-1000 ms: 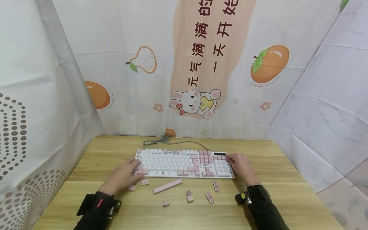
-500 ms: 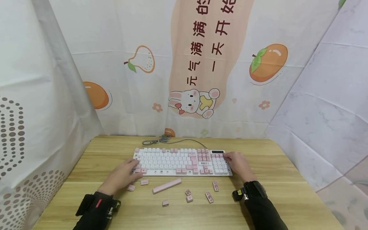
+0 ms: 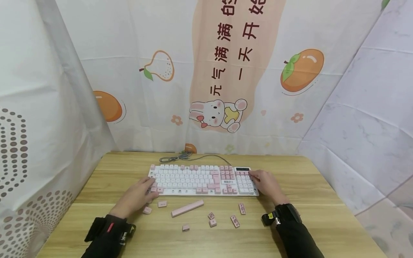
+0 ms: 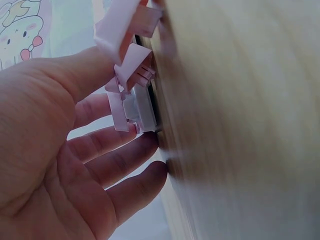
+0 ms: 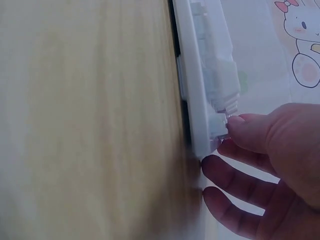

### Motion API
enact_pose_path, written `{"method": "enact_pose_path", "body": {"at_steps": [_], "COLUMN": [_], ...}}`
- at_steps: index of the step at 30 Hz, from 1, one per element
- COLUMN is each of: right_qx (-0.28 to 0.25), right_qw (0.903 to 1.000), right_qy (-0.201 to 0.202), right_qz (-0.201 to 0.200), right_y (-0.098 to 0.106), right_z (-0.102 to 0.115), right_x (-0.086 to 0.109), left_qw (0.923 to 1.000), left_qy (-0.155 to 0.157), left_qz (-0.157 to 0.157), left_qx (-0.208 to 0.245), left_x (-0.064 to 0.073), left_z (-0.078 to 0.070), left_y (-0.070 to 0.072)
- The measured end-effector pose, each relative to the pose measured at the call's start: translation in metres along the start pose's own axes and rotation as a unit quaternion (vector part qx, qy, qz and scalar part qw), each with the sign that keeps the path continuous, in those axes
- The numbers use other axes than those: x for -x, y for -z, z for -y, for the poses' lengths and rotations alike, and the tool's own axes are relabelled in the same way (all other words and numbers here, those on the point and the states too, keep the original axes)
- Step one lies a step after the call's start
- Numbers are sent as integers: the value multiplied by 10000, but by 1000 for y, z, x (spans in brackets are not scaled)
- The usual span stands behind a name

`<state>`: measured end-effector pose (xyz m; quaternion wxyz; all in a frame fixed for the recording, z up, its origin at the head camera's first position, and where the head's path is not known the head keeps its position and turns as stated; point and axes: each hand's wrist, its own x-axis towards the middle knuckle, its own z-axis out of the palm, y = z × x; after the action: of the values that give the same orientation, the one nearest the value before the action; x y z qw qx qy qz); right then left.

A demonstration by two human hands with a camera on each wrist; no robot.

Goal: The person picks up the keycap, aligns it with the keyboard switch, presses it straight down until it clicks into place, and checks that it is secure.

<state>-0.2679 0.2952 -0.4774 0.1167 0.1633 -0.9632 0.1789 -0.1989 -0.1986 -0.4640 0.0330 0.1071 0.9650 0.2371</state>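
Observation:
A white and pink keyboard [image 3: 184, 182] lies lengthwise across the wooden table. My left hand [image 3: 137, 195] holds its left end, thumb near the front corner and fingers along the side. In the left wrist view, pink keycaps [image 4: 134, 67] partly hide that thumb's tip. At the opposite end, my right hand [image 3: 267, 184] grips the number pad side. The right wrist view shows the thumb on top of the keyboard's edge [image 5: 197, 100] and the fingers against its side. Close to my left thumb lie two loose pink keycaps [image 3: 162, 204].
A long pink spacebar [image 3: 188, 208] lies slanted in front of the keyboard. Several small pink keycaps [image 3: 212, 223] are scattered to its right and nearer me. Behind the keyboard rests a coiled grey cable [image 3: 175, 158], close to the printed cloth backdrop [image 3: 148, 107].
The keyboard has slid slightly away from me and to the left, with both hands staying at its ends. The loose keycaps keep their places on the table.

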Motion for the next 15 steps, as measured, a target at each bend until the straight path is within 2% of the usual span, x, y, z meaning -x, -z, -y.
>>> {"method": "enact_pose_path", "body": {"at_steps": [8,15], "right_qx": [-32,385], "right_qw": [9999,9982], "right_qy": [135,343], "right_qz": [88,311], "right_y": [1,0], "right_z": [2,7], "right_x": [3,9], "left_qw": [9999,9992], "left_qy": [-58,-77], "left_qz": [7,-48], "left_qx": [-138,-387], "left_x": [0,0], "left_z": [0,1], "left_y": [1,0]}}
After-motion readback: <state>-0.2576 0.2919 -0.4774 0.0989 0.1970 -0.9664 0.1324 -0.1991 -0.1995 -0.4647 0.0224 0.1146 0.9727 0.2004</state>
